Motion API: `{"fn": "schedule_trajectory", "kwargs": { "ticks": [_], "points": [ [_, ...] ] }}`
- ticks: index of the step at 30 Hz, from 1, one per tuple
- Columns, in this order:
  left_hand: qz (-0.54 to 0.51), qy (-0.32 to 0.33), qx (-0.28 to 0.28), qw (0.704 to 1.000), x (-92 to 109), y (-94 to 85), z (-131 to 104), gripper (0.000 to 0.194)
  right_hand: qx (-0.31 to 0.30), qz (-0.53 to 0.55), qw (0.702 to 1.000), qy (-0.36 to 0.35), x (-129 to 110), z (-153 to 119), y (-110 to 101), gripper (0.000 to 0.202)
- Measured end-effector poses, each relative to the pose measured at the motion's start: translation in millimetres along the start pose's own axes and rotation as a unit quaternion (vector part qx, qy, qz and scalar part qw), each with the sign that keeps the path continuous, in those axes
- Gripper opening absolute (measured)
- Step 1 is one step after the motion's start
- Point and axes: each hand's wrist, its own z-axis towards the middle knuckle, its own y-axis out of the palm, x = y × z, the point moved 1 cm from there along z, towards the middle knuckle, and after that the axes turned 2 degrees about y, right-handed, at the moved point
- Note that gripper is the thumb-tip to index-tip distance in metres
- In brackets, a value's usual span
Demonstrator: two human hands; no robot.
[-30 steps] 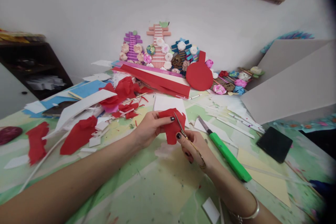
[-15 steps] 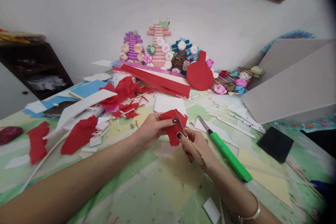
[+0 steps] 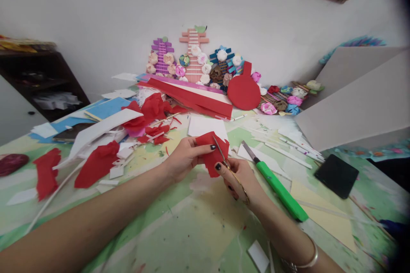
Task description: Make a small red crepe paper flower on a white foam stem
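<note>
Head view, my left hand (image 3: 184,158) pinched firmly on a thin, matte red sheet (image 3: 212,165), my right hand (image 3: 240,181) curled around slim metal scissors (image 3: 220,148), blades across the sheet, smooth green-handled cutter (image 3: 282,192) lying just beside.

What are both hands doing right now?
Left hand: closed, holding red paper.
Right hand: closed around the scissors.

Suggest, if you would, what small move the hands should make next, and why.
Probably a short, careful squeeze of the scissors with the right hand, while the left hand holds the red paper steady: one blade shows over the paper, close to the left thumb, and the other is hidden from view.
</note>
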Motion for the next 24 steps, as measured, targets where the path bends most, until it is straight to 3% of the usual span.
{"fn": "schedule_trajectory", "kwargs": {
  "ticks": [13, 24],
  "points": [
    [0.012, 0.003, 0.006, 1.0, -0.9, 0.8, 0.0, 0.026, -0.022, 0.009, 0.999, -0.022, 1.3, 1.1, 0.7, 0.05],
    [0.009, -0.004, -0.002, 1.0, -4.4, -0.3, 0.2, 0.025, 0.001, 0.017, 1.0, -0.023, 0.1, 0.5, 2.1, 0.05]
  ]
}}
